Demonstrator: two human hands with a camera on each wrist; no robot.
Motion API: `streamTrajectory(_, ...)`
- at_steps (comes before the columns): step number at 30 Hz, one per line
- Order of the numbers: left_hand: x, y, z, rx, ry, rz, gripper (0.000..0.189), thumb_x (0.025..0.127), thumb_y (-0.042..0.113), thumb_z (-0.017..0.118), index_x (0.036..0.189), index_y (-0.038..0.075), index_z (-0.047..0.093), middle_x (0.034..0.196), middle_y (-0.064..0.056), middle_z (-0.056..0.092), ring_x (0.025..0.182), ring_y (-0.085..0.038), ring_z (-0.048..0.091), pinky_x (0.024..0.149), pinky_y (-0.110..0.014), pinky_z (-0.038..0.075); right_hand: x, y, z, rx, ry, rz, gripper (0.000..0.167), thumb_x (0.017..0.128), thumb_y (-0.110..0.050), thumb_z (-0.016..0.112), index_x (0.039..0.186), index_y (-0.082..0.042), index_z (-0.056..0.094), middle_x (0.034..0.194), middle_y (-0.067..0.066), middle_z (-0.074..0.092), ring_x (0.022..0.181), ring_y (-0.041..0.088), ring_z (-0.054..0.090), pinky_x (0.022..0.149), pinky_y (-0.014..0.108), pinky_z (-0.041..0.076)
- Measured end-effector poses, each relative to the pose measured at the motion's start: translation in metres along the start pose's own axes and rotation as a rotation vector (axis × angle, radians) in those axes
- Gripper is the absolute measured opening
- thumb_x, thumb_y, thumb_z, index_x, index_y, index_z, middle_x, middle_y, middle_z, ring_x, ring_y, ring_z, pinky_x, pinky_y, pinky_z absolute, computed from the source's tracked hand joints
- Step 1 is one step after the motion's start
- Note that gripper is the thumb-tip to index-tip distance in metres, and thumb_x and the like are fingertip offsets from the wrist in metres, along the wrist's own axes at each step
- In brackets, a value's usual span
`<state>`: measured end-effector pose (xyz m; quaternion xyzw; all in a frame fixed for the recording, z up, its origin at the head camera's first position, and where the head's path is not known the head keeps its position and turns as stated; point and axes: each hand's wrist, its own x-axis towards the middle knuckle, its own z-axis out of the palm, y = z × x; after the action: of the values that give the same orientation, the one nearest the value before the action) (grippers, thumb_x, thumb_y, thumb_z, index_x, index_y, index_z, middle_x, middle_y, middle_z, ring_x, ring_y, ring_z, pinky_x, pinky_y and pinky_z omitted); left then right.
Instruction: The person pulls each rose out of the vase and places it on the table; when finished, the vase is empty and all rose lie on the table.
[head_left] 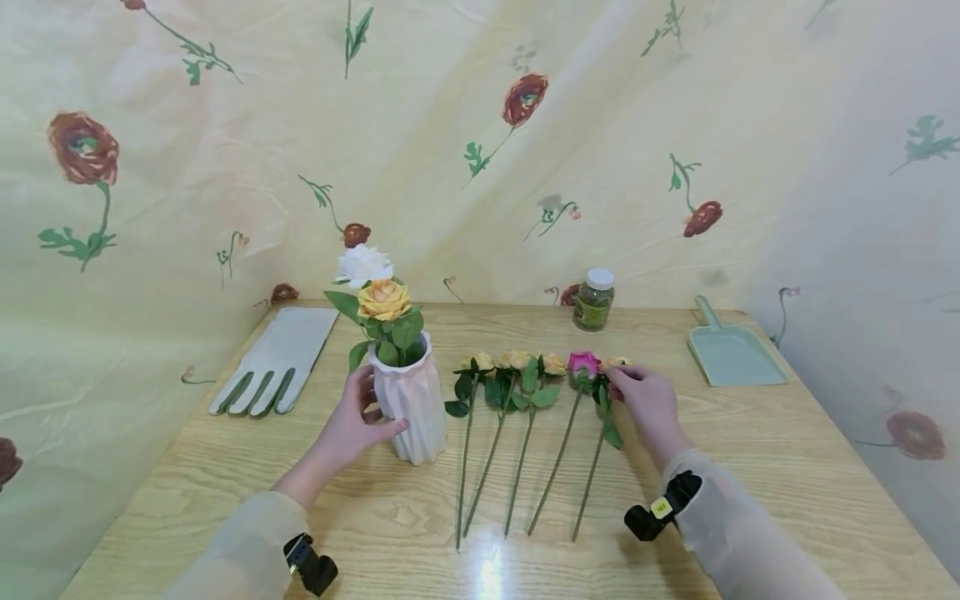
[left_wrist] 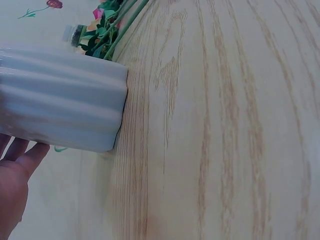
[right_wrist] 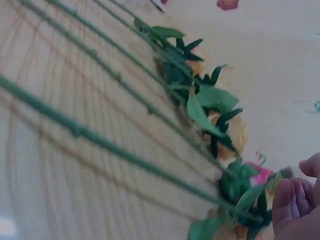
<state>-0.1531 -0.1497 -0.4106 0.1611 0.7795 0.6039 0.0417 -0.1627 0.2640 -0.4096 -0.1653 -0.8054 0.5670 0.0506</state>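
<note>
A white fluted vase [head_left: 411, 400] stands on the table, tilted slightly, with a white rose [head_left: 363, 265] and a yellow-orange rose [head_left: 384, 300] in it. My left hand [head_left: 356, 425] grips its left side, thumb in front and fingers curled behind; the left wrist view shows fingertips on the vase wall [left_wrist: 60, 100]. Right of the vase, several stemmed roses lie in a row, yellowish ones [head_left: 516, 360] and one magenta rose [head_left: 583, 363]. At the rightmost yellowish rose [head_left: 617, 362], my right hand [head_left: 648, 404] pinches just below the bloom, partly covering it.
A grey-white glove [head_left: 281, 354] with green-edged fingers lies at the back left. At the back stands a white-lidded jar [head_left: 593, 302]. A pale green dustpan [head_left: 735, 354] lies at the right. Floral cloth [head_left: 420, 150] hangs behind the wooden table [head_left: 360, 533].
</note>
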Motion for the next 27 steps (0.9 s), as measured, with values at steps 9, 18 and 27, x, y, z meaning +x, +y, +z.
streamTrajectory(9, 0.000, 0.004, 0.001, 0.017, 0.006, -0.024, 0.091, 0.078, 0.009, 0.076, 0.143, 0.007, 0.013, 0.139, -0.022, 0.031, 0.122, -0.036, 0.040, 0.101, -0.050, 0.037, -0.006, -0.044, 0.022, -0.012, -0.041, -0.079, 0.044, 0.091, -0.036, 0.060, 0.121, -0.004, 0.062, 0.113, 0.015, 0.060, 0.095, 0.023, 0.056, 0.082, 0.035, 0.048)
streamTrajectory(18, 0.000, 0.000, 0.000, 0.014, 0.011, -0.029, 0.090, 0.078, 0.009, 0.076, 0.143, 0.008, 0.013, 0.138, -0.022, 0.032, 0.121, -0.035, 0.040, 0.100, -0.049, 0.038, -0.016, -0.079, 0.047, 0.088, -0.206, -0.151, 0.040, 0.091, -0.032, 0.061, 0.125, -0.010, 0.060, 0.117, 0.007, 0.057, 0.068, 0.009, 0.047, 0.059, 0.027, 0.043)
streamTrajectory(27, 0.000, 0.001, 0.000, -0.004, -0.003, -0.021, 0.090, 0.078, 0.009, 0.076, 0.143, 0.008, 0.013, 0.138, -0.022, 0.031, 0.121, -0.036, 0.040, 0.100, -0.050, 0.037, -0.032, -0.107, 0.068, 0.146, -0.363, -0.197, 0.039, 0.089, -0.029, 0.065, 0.124, -0.011, 0.060, 0.123, 0.006, 0.057, 0.115, 0.022, 0.050, 0.101, 0.044, 0.036)
